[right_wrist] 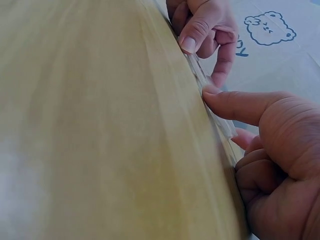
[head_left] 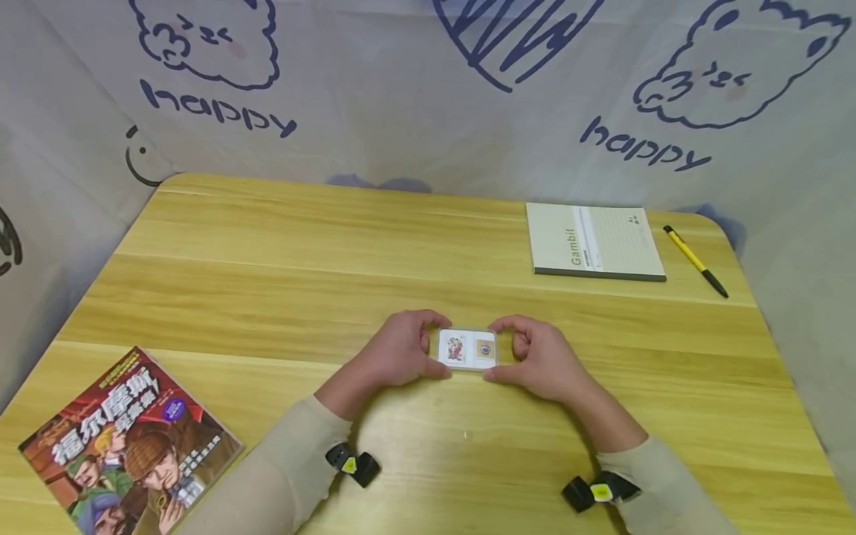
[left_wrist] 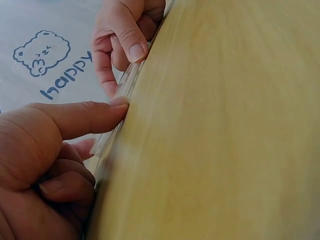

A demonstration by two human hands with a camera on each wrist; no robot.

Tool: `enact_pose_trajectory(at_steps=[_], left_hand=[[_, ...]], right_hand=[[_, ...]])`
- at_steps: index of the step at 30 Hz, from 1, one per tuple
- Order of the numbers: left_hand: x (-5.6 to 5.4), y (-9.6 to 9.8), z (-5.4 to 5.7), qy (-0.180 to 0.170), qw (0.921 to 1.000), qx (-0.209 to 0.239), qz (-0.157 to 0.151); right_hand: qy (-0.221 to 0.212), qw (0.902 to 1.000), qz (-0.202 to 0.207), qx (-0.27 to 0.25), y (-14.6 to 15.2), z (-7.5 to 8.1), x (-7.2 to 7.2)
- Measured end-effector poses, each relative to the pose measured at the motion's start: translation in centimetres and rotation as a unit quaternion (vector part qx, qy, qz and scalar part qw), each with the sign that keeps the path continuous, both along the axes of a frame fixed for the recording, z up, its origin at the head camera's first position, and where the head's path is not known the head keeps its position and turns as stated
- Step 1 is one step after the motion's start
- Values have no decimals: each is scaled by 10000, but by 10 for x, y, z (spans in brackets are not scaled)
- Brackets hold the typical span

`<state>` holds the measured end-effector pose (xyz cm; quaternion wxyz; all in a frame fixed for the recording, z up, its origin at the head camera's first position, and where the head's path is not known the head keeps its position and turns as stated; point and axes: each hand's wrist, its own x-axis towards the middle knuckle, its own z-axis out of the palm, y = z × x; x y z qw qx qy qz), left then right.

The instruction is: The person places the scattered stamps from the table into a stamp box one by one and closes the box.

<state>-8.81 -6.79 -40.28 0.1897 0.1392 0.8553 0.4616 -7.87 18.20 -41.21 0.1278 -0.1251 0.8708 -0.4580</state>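
A small clear plastic case (head_left: 470, 359) with a white insert bearing two small stamp-like pictures lies flat at the table's middle. My left hand (head_left: 406, 348) pinches its left end between thumb and index finger, the other fingers curled under. At the right end, my right hand (head_left: 543, 360) holds the case the same way, thumb on the near edge and index finger on the far edge. Both wrist views show the thin transparent edge of the case (left_wrist: 131, 82) close to the tabletop, with the left thumb (left_wrist: 95, 118) and the right thumb (right_wrist: 245, 106) against it.
A comic-style book (head_left: 134, 453) lies at the front left of the wooden table (head_left: 301, 253). Toward the back right are a beige notebook (head_left: 618, 241) and a yellow and black pen (head_left: 695, 260). A printed white cloth (head_left: 374, 96) hangs behind the table.
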Motion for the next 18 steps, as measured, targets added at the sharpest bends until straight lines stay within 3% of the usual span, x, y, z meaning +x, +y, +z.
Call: enact_pose_trajectory(at_steps=[18], left_hand=[[0, 4, 4, -408, 9985, -89, 352]], right_hand=[[-243, 9988, -376, 209, -2, 3, 0]])
